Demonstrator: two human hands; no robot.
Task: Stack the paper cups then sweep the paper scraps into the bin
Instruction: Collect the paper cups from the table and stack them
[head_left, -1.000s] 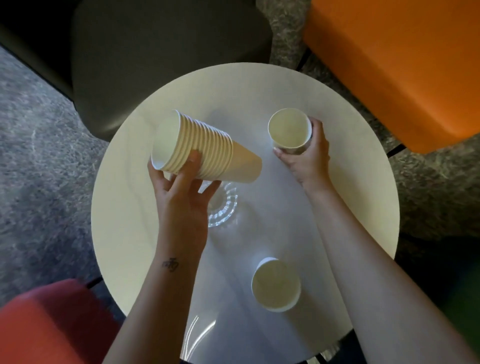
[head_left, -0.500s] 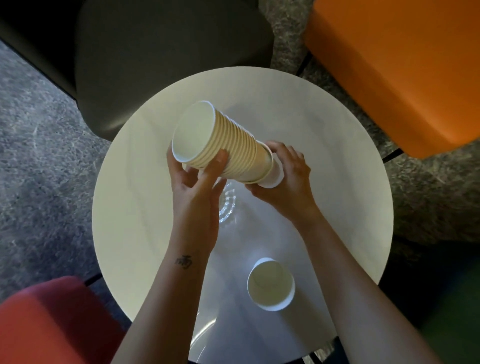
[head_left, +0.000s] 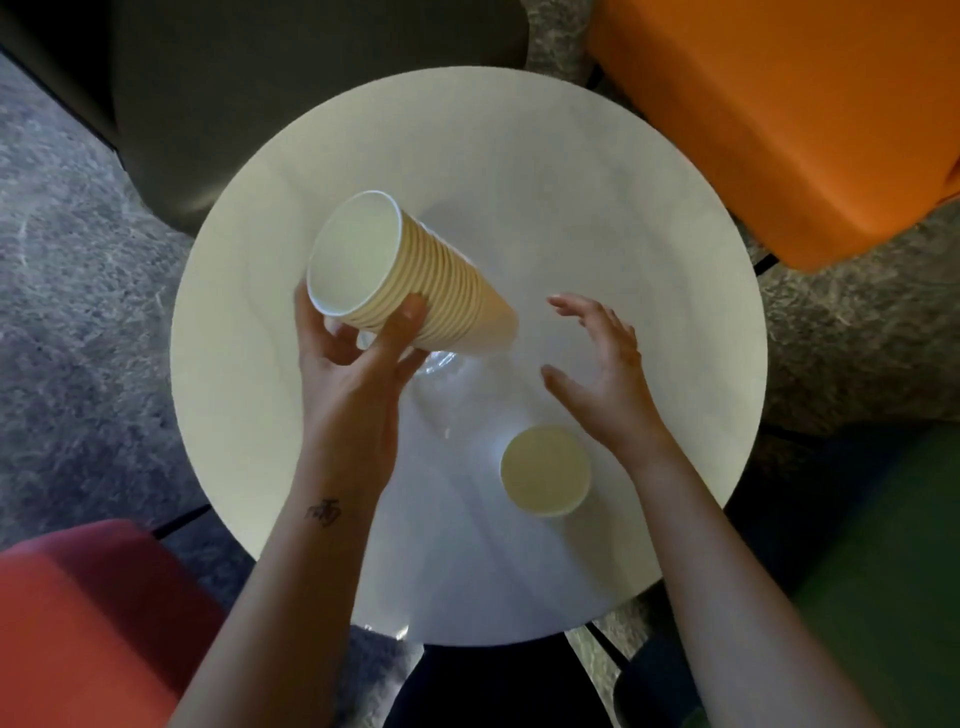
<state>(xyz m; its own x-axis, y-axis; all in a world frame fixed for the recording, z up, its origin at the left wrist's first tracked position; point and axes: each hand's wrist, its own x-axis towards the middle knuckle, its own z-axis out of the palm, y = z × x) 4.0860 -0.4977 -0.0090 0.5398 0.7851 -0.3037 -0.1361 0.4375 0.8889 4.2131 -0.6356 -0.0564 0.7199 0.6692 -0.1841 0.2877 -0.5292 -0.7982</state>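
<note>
I find nothing readable; the dark tattoo (head_left: 323, 512) on the wrist of my left hand (head_left: 353, 384) is too blurred.

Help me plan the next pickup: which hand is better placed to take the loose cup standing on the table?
Right. The right hand is open, empty and close beside the loose cup; the left hand is busy gripping the cup stack.
</note>
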